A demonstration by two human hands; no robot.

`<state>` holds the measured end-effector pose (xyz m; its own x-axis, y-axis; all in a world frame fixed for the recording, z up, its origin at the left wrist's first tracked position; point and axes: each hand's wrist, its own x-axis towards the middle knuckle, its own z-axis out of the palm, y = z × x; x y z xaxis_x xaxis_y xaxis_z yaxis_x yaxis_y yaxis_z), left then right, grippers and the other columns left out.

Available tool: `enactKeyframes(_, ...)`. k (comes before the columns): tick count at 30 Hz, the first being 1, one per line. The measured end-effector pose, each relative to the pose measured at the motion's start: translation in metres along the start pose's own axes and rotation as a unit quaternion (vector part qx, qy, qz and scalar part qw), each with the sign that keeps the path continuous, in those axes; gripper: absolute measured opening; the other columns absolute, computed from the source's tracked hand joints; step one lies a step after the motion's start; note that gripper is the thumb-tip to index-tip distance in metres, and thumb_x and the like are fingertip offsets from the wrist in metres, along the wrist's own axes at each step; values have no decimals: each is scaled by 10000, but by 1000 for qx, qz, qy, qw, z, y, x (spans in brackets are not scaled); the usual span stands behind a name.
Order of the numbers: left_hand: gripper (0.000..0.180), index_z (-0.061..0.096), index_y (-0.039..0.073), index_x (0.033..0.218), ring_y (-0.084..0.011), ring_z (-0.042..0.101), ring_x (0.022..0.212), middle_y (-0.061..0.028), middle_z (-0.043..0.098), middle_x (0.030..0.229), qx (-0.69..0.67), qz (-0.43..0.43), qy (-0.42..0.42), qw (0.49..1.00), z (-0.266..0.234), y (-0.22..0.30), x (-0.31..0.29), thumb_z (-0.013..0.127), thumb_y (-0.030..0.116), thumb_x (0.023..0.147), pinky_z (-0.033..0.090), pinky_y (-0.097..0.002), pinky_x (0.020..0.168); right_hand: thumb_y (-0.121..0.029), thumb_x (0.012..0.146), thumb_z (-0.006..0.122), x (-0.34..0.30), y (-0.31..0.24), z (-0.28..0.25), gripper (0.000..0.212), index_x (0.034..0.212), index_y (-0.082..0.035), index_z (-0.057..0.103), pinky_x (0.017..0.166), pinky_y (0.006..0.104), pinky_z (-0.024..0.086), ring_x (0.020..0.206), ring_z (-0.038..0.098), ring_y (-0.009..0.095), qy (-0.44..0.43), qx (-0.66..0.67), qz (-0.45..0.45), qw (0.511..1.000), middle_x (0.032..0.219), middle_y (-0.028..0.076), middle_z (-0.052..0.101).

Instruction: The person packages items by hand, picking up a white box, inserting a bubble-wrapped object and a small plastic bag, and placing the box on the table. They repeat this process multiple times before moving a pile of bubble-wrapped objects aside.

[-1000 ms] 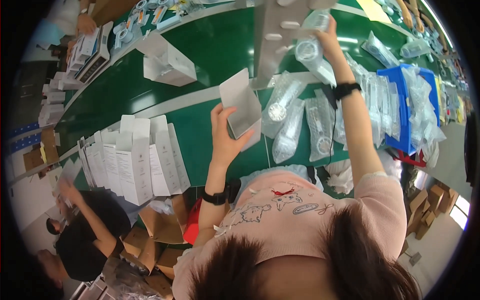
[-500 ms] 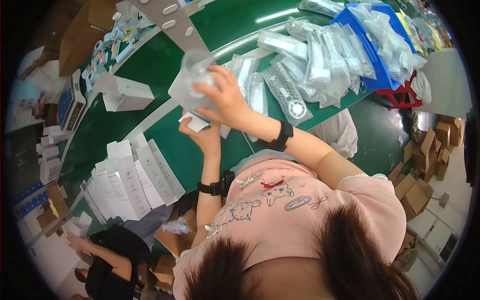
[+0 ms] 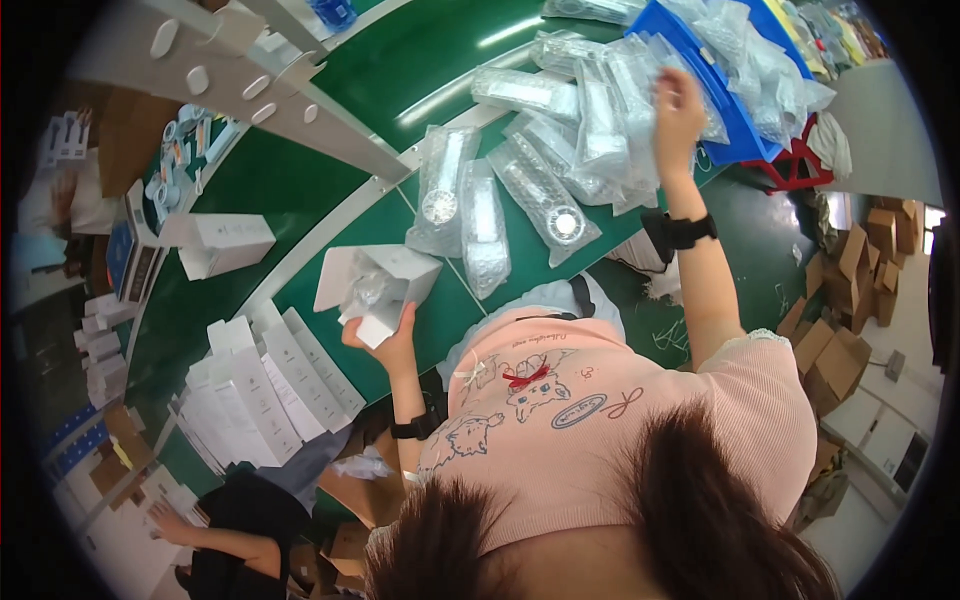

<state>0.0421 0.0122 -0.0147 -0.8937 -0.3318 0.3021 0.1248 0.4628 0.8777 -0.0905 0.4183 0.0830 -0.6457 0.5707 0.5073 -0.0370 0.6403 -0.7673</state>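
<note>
My left hand (image 3: 385,345) grips a white carton (image 3: 405,275) by its lower edge, its end flaps standing open. Inside the carton sits a clear bubble-wrap bag (image 3: 370,292); what the bag contains is hard to make out. Far to the right, my right hand (image 3: 680,115) is raised over a pile of bubble-wrapped items (image 3: 605,125), near a blue bin (image 3: 700,85). Its fingers are loosely bent and apart, with nothing seen in them. Between my hands lie more bubble-wrapped packs (image 3: 485,230), one showing a round white end (image 3: 566,224).
Several flattened white cartons (image 3: 260,390) lean together at the left on the green table (image 3: 330,85). Another open white box (image 3: 225,245) stands beyond them. A perforated metal post (image 3: 260,75) rises at the far left. A co-worker's hand (image 3: 175,525) shows at lower left.
My right hand has left the carton and swung right to the pile. My left hand has brought the carton lower and tilted its opening into view, the bubble-wrap bag now inside.
</note>
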Motion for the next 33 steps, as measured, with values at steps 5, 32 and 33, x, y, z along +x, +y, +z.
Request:
enactKeyframes(5,759,259,48,1057,-226,367,965,-72,259,1018,3,8,-6,1000,5,2,-3,823,142,557,355,-356,816,-105,699,567,-48,153,-80,285,950,28,578,756,370,449,839,581,332,0,-279,169,945,879,191,598)
enactKeyframes(32,99,561,-16,718,-158,484,552,-73,581,732,55,-76,-50,994,-26,77,62,649,6,680,392,-259,523,-58,687,616,-129,-157,57,217,899,-22,587,664,327,488,791,588,275,-449,292,-402,743,987,131,584)
enactKeyframes(33,96,560,-20,713,-148,469,530,-70,579,708,27,-75,-40,996,-24,74,62,647,4,681,381,-254,505,-102,696,617,-133,-167,68,218,901,-30,601,679,325,479,799,569,258,-487,295,-461,681,971,103,578)
